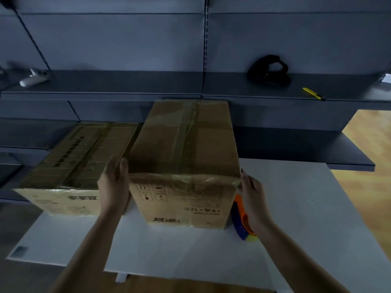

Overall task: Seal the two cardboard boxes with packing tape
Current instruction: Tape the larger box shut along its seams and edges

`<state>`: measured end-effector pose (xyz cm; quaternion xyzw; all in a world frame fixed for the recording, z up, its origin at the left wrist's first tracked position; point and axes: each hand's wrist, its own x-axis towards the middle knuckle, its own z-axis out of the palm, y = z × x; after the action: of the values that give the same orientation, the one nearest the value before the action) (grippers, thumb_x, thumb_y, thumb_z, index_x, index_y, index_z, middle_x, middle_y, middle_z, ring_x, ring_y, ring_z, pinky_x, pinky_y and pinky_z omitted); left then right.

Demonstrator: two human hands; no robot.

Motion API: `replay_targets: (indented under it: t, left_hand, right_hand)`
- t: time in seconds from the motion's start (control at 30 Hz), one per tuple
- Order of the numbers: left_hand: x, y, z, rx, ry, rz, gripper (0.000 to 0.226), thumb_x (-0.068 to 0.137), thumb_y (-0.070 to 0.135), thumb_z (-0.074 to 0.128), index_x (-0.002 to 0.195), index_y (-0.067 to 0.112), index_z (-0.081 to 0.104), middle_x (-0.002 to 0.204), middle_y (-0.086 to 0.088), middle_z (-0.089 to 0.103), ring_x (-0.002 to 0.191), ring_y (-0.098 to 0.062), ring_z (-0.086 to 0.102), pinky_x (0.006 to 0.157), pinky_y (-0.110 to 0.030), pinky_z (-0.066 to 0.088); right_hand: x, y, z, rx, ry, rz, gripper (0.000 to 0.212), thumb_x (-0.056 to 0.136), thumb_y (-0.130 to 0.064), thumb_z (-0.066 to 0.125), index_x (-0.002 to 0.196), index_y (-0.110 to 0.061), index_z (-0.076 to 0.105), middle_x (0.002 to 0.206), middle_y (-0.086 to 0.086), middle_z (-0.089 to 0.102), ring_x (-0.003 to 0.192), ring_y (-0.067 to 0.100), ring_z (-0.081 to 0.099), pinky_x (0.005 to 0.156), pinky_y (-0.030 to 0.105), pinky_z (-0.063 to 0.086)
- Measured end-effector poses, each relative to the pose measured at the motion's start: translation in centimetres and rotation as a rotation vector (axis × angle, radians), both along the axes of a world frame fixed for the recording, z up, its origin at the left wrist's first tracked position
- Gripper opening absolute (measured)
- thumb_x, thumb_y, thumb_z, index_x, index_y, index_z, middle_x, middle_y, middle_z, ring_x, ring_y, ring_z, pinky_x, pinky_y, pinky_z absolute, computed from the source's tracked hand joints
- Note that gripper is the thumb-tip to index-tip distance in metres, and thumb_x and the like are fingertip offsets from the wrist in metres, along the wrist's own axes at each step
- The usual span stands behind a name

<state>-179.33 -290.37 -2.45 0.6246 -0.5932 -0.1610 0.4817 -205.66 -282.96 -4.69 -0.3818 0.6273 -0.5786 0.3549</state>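
Dark grey metal shelving (105, 81) forms the background. In front of it stands a white flat worktop (296, 208), on which both task objects are carried.

Two brown cardboard boxes are counted. The taller one (184, 144) stands at the centre, and the lower, flatter one (69, 157) lies just beside it to the left. Glossy tape is seen along the top seam and near edge of each, so sealing is judged largely done.

Two grips are counted. The left grip (115, 187) is laid flat, fingers straight, against the taller box's left side. The right grip (252, 193) is held unclenched, its fingertips at the upper right corner. The box is thus probably steadied while the tape end is pressed down.

One orange and blue plastic tape dispenser (240, 225) is set down beside the taller box, within reach and partly hidden by the right wrist.

On the shelf lie one black looped object (268, 70), one white blurred object (33, 78) and one yellow utility knife (314, 94), well apart.
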Motion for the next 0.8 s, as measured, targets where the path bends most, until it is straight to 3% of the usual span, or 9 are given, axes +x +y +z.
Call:
replay_targets:
  t: [0.07,0.13,0.23,0.33,0.43,0.53,0.63,0.7,0.8]
  left_hand:
    - [0.2,0.0,-0.9,0.130,0.204,0.007,0.032,0.099,0.029,0.040,0.073,0.014,0.050,0.067,-0.006,0.054,0.062,-0.022,0.054,0.054,-0.027,0.041]
    - [-0.4,0.2,-1.7,0.190,0.317,0.082,0.037,0.099,0.033,0.037,0.073,0.011,0.053,0.066,-0.007,0.055,0.063,-0.022,0.054,0.053,-0.024,0.040]
    - [-1.9,0.4,-2.0,0.162,0.347,0.178,0.042,0.101,0.032,0.028,0.088,0.005,0.056,0.070,-0.003,0.054,0.065,-0.018,0.051,0.051,-0.024,0.034]
    - [-3.7,0.7,-2.0,0.126,0.496,0.202,0.041,0.103,0.028,0.025,0.121,0.001,0.051,0.110,-0.005,0.059,0.097,-0.018,0.055,0.067,-0.019,0.037]
    - [-4.1,0.7,-3.3,0.129,0.568,0.155,0.049,0.102,0.034,0.024,0.147,0.016,0.024,0.149,-0.003,0.034,0.136,-0.019,0.033,0.101,-0.021,0.029]
    - [-2.3,1.2,-4.2,0.139,0.594,-0.033,0.053,0.100,0.043,0.023,0.149,0.030,0.008,0.151,0.007,0.024,0.137,-0.010,0.024,0.113,-0.033,0.022]
    - [2.1,1.5,-5.0,0.057,0.486,-0.232,0.058,0.092,0.063,0.028,0.145,0.038,0.025,0.113,-0.002,0.057,0.103,-0.016,0.054,0.087,-0.041,0.045]
    - [4.9,0.2,-4.5,-0.007,0.333,-0.328,0.056,0.092,0.060,0.030,0.141,0.035,0.036,0.101,0.002,0.063,0.093,-0.008,0.062,0.078,-0.038,0.051]
    - [6.5,-2.2,-2.4,-0.019,0.230,-0.496,0.048,0.093,0.053,0.028,0.135,0.033,0.040,0.137,0.016,0.046,0.128,0.001,0.042,0.102,-0.024,0.038]
  right_hand:
    - [2.0,0.5,-0.2,0.009,-0.196,-0.035,0.033,0.099,-0.040,0.035,0.107,-0.026,0.064,0.092,0.002,0.070,0.086,0.022,0.065,0.073,0.037,0.048]
    - [4.1,1.0,-0.1,0.028,-0.345,-0.050,0.035,0.097,-0.045,0.036,0.131,-0.050,0.041,0.125,-0.012,0.059,0.110,0.020,0.058,0.091,0.047,0.048]
    - [6.3,0.7,-0.1,-0.013,-0.359,-0.153,0.052,0.099,-0.039,0.032,0.145,-0.046,0.009,0.154,-0.012,0.019,0.137,0.020,0.031,0.110,0.049,0.031]
    - [8.1,-0.4,-0.5,-0.086,-0.264,-0.248,0.057,0.101,-0.034,0.030,0.146,-0.041,-0.005,0.157,-0.012,0.003,0.143,0.013,0.013,0.117,0.038,0.018]
    - [9.0,-0.8,-1.3,-0.109,-0.154,-0.296,0.062,0.101,-0.032,0.030,0.145,-0.039,-0.013,0.156,-0.013,0.000,0.143,0.011,0.010,0.116,0.035,0.017]
    - [8.3,0.1,-0.9,-0.116,-0.176,-0.206,0.065,0.097,-0.031,0.037,0.147,-0.037,-0.004,0.149,-0.017,0.027,0.130,0.006,0.037,0.104,0.033,0.037]
    - [5.6,2.3,0.0,-0.117,-0.005,-0.140,0.038,0.099,-0.035,0.036,0.133,-0.020,0.045,0.102,-0.019,0.066,0.089,-0.014,0.059,0.070,0.020,0.051]
    - [2.8,2.6,0.8,-0.177,0.248,-0.153,0.047,0.098,-0.048,0.027,0.130,-0.022,0.047,0.100,-0.018,0.062,0.088,-0.020,0.053,0.072,0.017,0.050]
    - [-1.1,0.6,1.4,-0.258,0.545,0.066,0.057,0.093,-0.062,0.021,0.141,-0.031,0.027,0.129,-0.027,0.047,0.121,-0.002,0.046,0.098,0.011,0.038]
